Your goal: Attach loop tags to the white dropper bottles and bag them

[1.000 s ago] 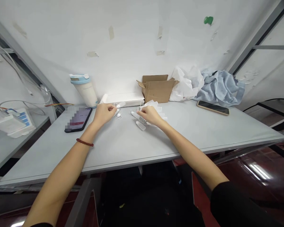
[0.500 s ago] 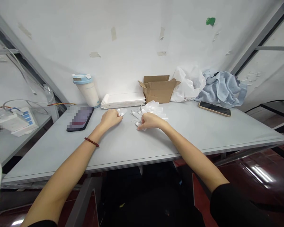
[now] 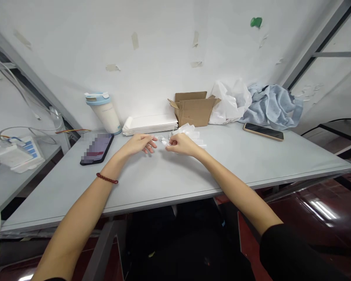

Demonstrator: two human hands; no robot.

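Observation:
Both my hands hover over the far middle of a pale grey table (image 3: 169, 179). My left hand (image 3: 140, 143) has its fingers loosely spread toward the right and holds nothing I can see. My right hand (image 3: 179, 143) is curled into a pinch on a small white piece (image 3: 163, 143) with a thin wire; the two hands are a few centimetres apart. Just behind my right hand lies a small heap of white plastic-wrapped parts (image 3: 190, 132). A stack of flat white trays (image 3: 149, 124) lies behind my left hand.
A cream cup with a blue lid (image 3: 103, 111) and a dark phone (image 3: 97, 148) lie at the left. An open cardboard box (image 3: 193, 107), a white plastic bag (image 3: 229, 101), blue cloth (image 3: 272, 105) and a second phone (image 3: 263, 132) line the back right. A side table with cables (image 3: 14, 152) is at the far left.
My left hand has opened and moved right, leaving the white piece it held. My right hand has lifted a small white piece out of the heap toward the left hand.

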